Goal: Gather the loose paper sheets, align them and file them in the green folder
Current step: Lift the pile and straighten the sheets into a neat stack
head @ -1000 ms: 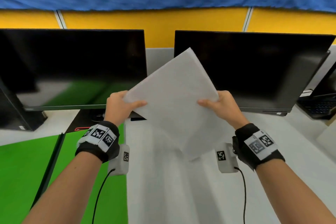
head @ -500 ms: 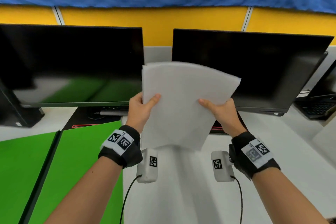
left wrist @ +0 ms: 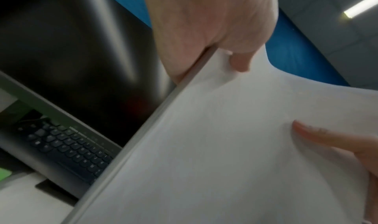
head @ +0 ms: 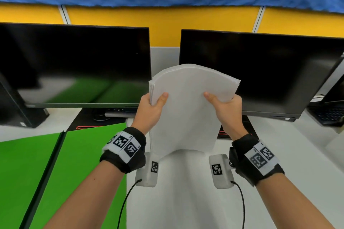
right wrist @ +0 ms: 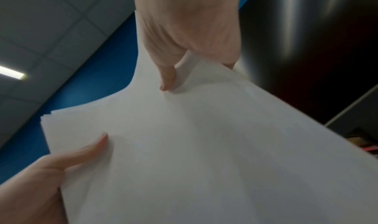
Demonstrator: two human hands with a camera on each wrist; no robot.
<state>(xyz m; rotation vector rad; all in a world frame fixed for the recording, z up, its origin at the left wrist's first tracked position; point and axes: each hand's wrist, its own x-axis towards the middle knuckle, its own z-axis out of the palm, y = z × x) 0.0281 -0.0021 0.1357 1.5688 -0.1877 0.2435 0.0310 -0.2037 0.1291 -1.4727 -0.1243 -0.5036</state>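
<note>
A stack of white paper sheets (head: pixel 188 109) stands upright above the white desk, its top edge bowed and slightly fanned. My left hand (head: pixel 151 109) grips the stack's left edge, thumb on the near face. My right hand (head: pixel 226 110) grips the right edge the same way. In the left wrist view the left hand (left wrist: pixel 214 33) pinches the paper sheets (left wrist: pixel 225 146) at their edge. The right wrist view has the right hand (right wrist: pixel 184 38) pinching the paper sheets (right wrist: pixel 204 146). The open green folder (head: pixel 70 169) lies flat at the lower left.
Two dark monitors (head: pixel 74 65) (head: pixel 270 72) stand close behind the stack. A black computer case (head: pixel 16 109) sits at far left, a laptop keyboard (head: pixel 327 113) at far right. The white desk (head: pixel 186 201) stretches between my forearms.
The stack turned from a diamond tilt to upright, and both hands brought it lower and nearer me. The sheets' top edges now bow and fan.
</note>
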